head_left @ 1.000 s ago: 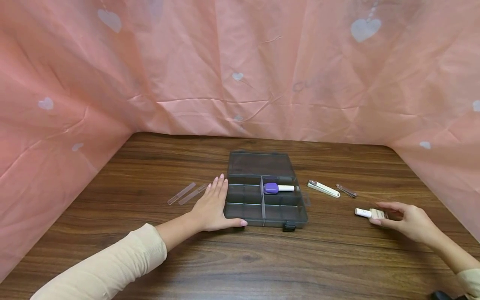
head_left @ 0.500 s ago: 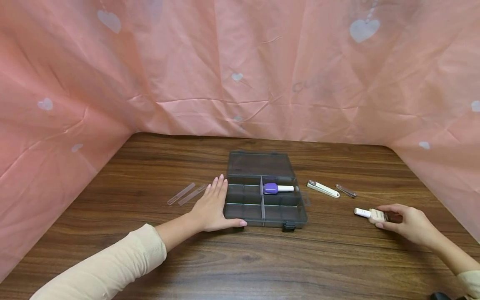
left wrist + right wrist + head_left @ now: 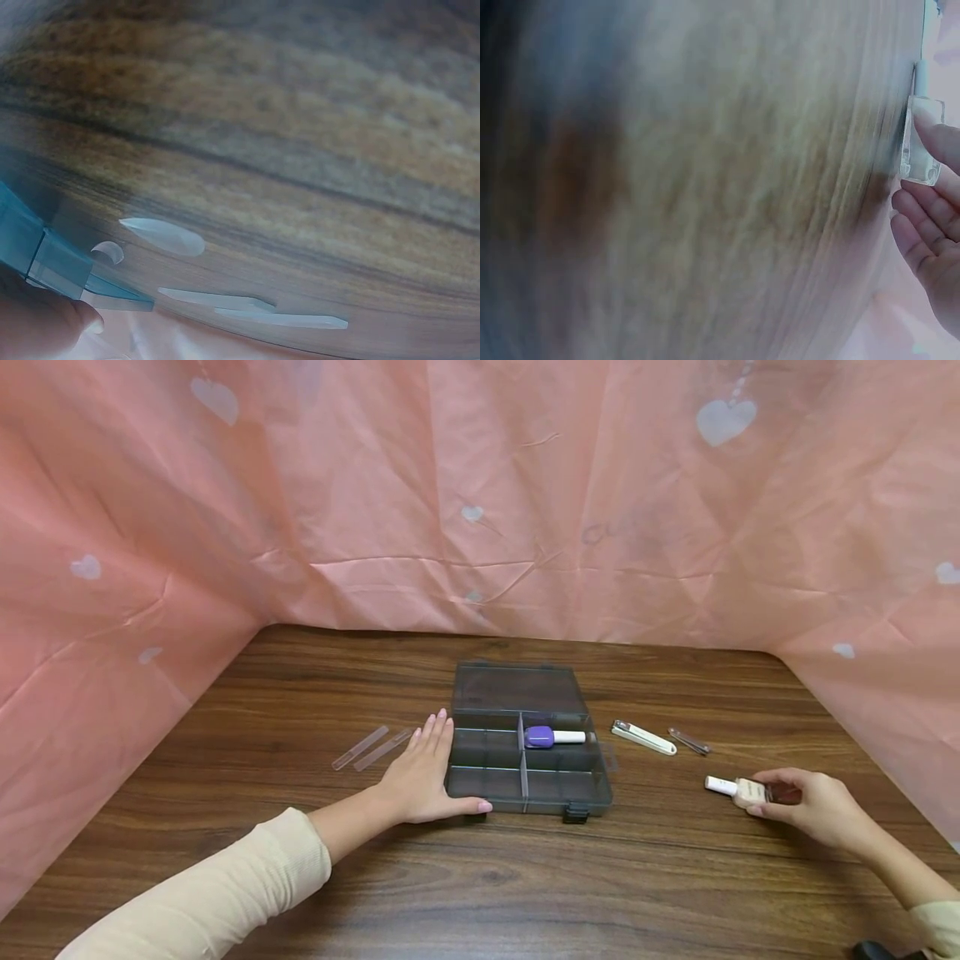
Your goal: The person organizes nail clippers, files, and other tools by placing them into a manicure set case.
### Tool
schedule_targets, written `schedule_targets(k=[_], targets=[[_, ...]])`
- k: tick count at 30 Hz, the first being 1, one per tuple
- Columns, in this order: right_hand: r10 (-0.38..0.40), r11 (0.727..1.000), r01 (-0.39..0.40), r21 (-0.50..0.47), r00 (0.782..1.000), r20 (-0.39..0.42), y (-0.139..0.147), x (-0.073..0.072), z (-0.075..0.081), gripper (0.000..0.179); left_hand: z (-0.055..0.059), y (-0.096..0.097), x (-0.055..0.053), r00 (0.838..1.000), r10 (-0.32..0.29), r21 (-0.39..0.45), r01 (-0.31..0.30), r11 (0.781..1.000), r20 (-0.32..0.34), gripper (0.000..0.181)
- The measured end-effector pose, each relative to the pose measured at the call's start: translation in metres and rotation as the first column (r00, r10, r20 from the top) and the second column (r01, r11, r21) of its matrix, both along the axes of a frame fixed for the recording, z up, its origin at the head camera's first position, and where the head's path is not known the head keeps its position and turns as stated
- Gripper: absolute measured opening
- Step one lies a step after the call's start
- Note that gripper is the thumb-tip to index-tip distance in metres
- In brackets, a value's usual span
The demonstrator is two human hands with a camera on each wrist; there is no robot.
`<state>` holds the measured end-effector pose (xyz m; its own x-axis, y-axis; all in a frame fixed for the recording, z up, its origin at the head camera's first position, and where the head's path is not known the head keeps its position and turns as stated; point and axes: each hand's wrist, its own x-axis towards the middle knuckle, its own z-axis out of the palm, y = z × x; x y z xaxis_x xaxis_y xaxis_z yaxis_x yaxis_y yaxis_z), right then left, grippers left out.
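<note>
Near the right side of the table, my right hand (image 3: 813, 803) pinches the base of a nail polish bottle (image 3: 750, 792) between thumb and fingers. The bottle has pale polish and a white cap pointing left. It lies at table level, its far end partly hidden by the fingers. My left hand (image 3: 418, 777) rests with straight fingers along the left side of a dark see-through compartment box (image 3: 562, 785), thumb along its front edge. The box's lid is folded back. A purple nail polish bottle (image 3: 538, 737) with a white cap lies in the far right compartment.
Right of the box lie a white nail clipper (image 3: 643, 737) and a smaller nail clipper (image 3: 688, 742). Two clear flat strips (image 3: 360, 748) lie left of it. Pink cloth (image 3: 517, 585) hangs around the back and sides of the wooden table (image 3: 525, 893).
My right thumb and fingers have drawn in slightly around the bottle's base. The left hand and the box keep their places; the head view has shifted a little.
</note>
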<state>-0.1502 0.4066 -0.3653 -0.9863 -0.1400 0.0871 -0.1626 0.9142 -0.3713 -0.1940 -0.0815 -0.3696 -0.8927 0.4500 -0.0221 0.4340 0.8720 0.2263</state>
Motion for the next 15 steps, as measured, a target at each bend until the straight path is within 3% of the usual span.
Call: schedule_targets(k=[15], targets=[[0.007, 0.998, -0.008, -0.068, 1.0, -0.02, -0.02, 0.001, 0.006, 0.043, 0.003, 0.0, 0.002, 1.0, 0.001, 0.002, -0.001, 1.0, -0.002, 0.121]])
